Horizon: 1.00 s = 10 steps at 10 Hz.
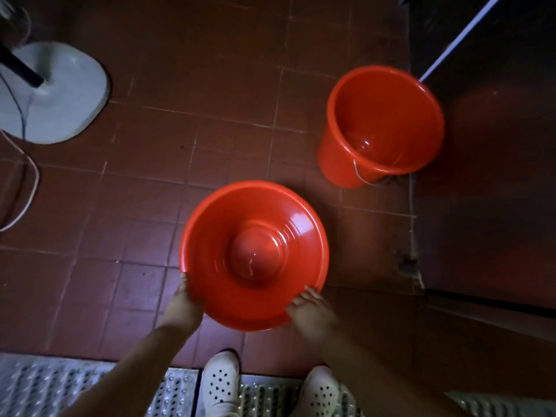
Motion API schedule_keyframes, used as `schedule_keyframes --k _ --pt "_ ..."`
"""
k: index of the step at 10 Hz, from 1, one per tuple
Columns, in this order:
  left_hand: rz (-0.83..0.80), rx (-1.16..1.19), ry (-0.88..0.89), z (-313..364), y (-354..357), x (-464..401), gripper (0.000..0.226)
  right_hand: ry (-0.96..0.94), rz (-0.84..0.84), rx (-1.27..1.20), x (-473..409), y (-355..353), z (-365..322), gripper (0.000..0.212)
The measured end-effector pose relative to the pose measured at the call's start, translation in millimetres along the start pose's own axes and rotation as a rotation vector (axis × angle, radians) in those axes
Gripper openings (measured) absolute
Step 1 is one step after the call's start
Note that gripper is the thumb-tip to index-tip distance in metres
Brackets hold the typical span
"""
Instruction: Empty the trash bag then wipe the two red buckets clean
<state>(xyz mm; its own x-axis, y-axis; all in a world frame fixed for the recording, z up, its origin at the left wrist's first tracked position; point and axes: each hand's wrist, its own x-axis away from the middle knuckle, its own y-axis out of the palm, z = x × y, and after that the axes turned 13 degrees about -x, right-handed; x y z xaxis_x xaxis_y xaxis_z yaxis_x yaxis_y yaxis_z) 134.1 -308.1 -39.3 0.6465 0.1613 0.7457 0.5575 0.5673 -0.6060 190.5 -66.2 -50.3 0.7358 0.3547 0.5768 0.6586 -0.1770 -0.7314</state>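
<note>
A single head-worn camera looks almost straight down from standing height at the tiled floor. The person's shoes sit at the near edge, forearms reaching away from it; wide-angle bending curves the frame's far corners.

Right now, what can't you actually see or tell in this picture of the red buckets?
Head view, the only one:
- Held red bucket: whether clean; motion blur.
- Left hand and right hand: fingertips hidden behind its rim.
- Standing red bucket: far outer wall hidden by itself.
- Fan base: cut off at the left edge.
- Trash bag, cloth: not visible.
</note>
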Motion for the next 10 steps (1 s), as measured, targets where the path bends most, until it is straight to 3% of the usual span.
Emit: schedule_keyframes --k 1,3,5,7,10 --pt "-0.037 -0.005 0.082 27.6 31.8 12.5 0.048 0.062 0.072 0.081 27.5 -4.9 41.5 0.008" --pt "-0.097 0.001 0.202 102.1 103.2 29.8 0.061 0.253 0.021 -0.001 78.6 -1.4 142.2 0.039" --pt "-0.169 -0.032 0.318 160.1 148.5 39.9 0.064 0.356 0.103 -0.045 117.0 -3.2 205.9 0.037" --pt "-0.187 -0.084 0.349 196.9 166.4 44.0 0.066 0.367 0.231 -0.074 134.2 -5.6 233.5 0.030" --pt "-0.267 -0.041 0.350 223.6 157.4 61.3 0.061 0.449 0.170 -0.120 154.5 -32.9 234.2 0.035"
